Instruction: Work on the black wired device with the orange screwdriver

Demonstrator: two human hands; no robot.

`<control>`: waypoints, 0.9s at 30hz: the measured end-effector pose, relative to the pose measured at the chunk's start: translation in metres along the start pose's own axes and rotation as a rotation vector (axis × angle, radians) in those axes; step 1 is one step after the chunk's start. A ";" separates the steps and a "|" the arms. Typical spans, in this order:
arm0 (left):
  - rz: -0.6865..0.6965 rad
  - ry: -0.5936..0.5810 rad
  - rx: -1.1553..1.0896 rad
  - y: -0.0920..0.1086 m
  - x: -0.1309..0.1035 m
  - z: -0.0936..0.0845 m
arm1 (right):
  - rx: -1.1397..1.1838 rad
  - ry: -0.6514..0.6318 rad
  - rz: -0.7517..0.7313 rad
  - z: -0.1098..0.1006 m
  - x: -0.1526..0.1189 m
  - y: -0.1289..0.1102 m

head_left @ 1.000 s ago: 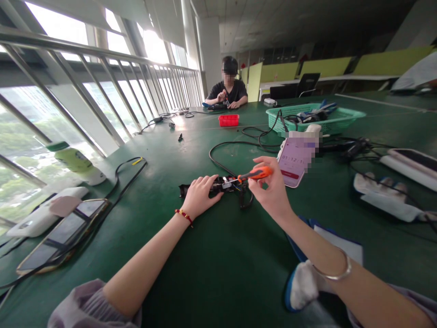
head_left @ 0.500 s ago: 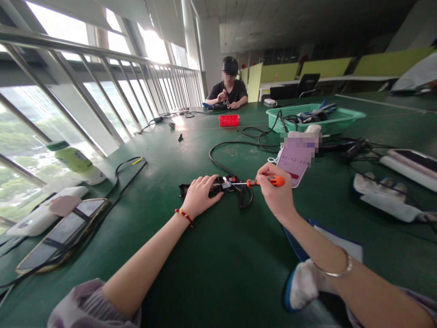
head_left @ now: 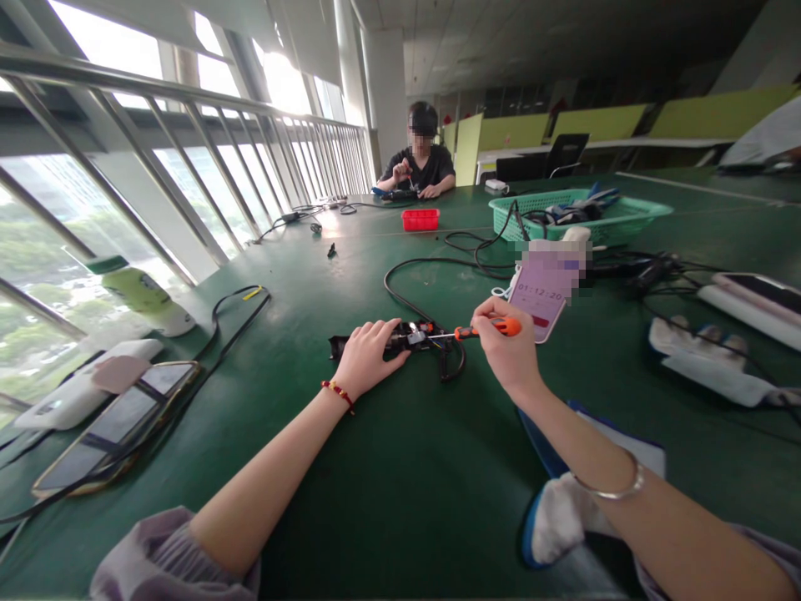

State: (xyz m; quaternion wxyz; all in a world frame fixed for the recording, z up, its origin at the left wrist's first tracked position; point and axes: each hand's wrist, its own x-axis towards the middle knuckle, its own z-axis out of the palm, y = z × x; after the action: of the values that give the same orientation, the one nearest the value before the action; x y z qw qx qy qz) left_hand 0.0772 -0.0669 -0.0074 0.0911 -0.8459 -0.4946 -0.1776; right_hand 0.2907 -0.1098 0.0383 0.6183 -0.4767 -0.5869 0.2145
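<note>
My left hand (head_left: 371,351) is wrapped over a black corded device (head_left: 340,345), pressing it to the table. Its casing is open at the right end, where a shiny metal part (head_left: 415,337) and thin wires show. In my right hand (head_left: 510,355) is a screwdriver (head_left: 466,332) with an orange and grey handle. The shaft points left into the opened end; whether its tip touches a screw I cannot tell. A black cable (head_left: 400,280) loops behind the device. Much of the casing is hidden under my left hand.
Behind my right hand a phone (head_left: 536,292) leans, showing a timer. A green basket (head_left: 626,227) and a red box (head_left: 420,219) stand farther back. Gloves (head_left: 554,522) lie by my right forearm. A bottle (head_left: 141,292) and another phone (head_left: 118,426) lie left. A person (head_left: 420,159) works opposite.
</note>
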 end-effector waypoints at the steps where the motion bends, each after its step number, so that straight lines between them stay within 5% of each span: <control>1: 0.000 0.001 -0.001 0.000 0.000 0.000 | 0.001 -0.007 0.002 0.000 0.000 0.000; 27: -0.002 0.005 -0.017 0.001 0.000 -0.002 | 0.007 -0.004 -0.004 0.003 -0.002 0.004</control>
State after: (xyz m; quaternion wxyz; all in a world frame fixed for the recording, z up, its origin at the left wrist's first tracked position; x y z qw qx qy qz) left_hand 0.0781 -0.0681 -0.0054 0.0848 -0.8456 -0.4937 -0.1841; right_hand 0.2887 -0.1089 0.0338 0.6191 -0.4730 -0.5883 0.2165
